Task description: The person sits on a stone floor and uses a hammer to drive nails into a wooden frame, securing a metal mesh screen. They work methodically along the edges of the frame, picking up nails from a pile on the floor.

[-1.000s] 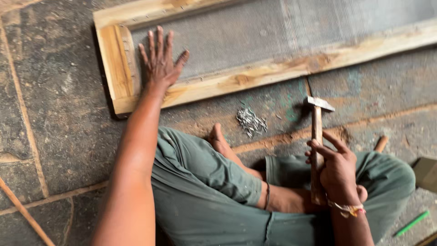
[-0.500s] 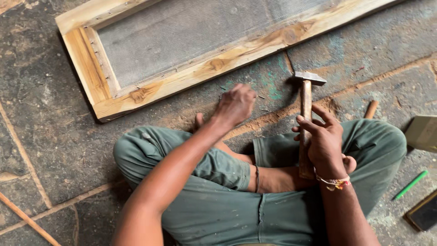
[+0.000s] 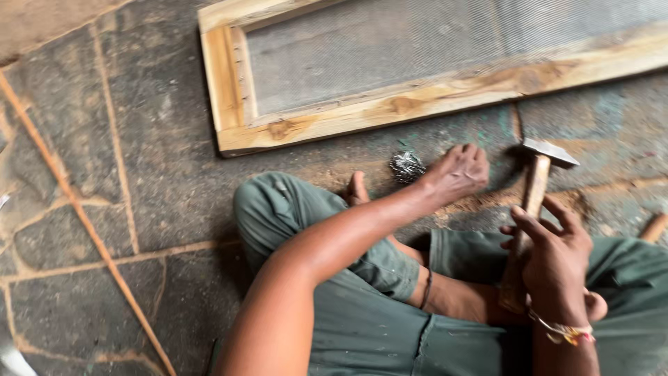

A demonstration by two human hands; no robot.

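My left hand [image 3: 456,174] had come off the corner of the wooden frame [image 3: 229,83], where it had lain flat and spread a second before, and had dropped down to the stone floor [image 3: 139,209] in front of my crossed legs. Now it rested beside the small heap of nails [image 3: 406,167], just to the right of it, with the fingers curled in toward the palm; the picture was smeared by my head moving, so I could not tell whether they had already closed on a nail or were only bunched to pick one. The heap lay on the floor near the frame's lower rail, just beyond my bare foot [image 3: 356,189], and well short of touching the wood. My right hand [image 3: 557,261] had hardly shifted: it was wrapped about the lower part of the hammer [image 3: 532,202] handle, the tool standing nearly upright with its steel head up, close to the frame's near edge. The mesh [image 3: 390,56] stretched inside the frame lay flat, and no hand pressed on it any longer. I judged that the steadying of the frame was over for the moment and the fetching of a nail was in hand, with the hammer kept ready rather than swung.
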